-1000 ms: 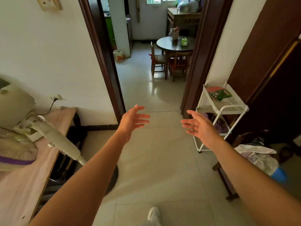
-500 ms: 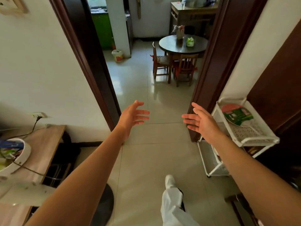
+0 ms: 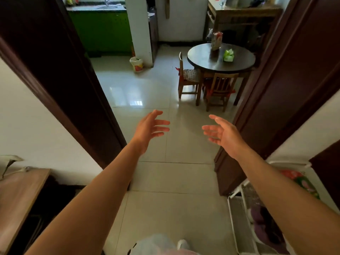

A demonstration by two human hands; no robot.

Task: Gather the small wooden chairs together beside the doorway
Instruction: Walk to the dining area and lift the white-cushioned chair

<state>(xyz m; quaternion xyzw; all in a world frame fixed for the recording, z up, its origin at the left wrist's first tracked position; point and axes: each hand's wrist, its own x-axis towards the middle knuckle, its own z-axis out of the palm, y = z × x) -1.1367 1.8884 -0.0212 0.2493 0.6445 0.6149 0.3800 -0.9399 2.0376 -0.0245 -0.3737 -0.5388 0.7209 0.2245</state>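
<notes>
Both hands are empty: the left hand [image 3: 149,128] and right hand [image 3: 223,133] reach forward at the doorway [image 3: 257,107], fingers [image 3: 161,123] spread and relaxed, grasping nothing. The chairs stand well beyond them in the next room. The left chair [image 3: 187,76] sits side-on at the round desk [image 3: 206,59], and the near chair [image 3: 219,89] is tucked under its front edge. This looks like the approach, with no chair gathered yet. Next: step through, grip the near chair's backrest, draw it clear of the desk legs and carry it back beside the doorway
</notes>
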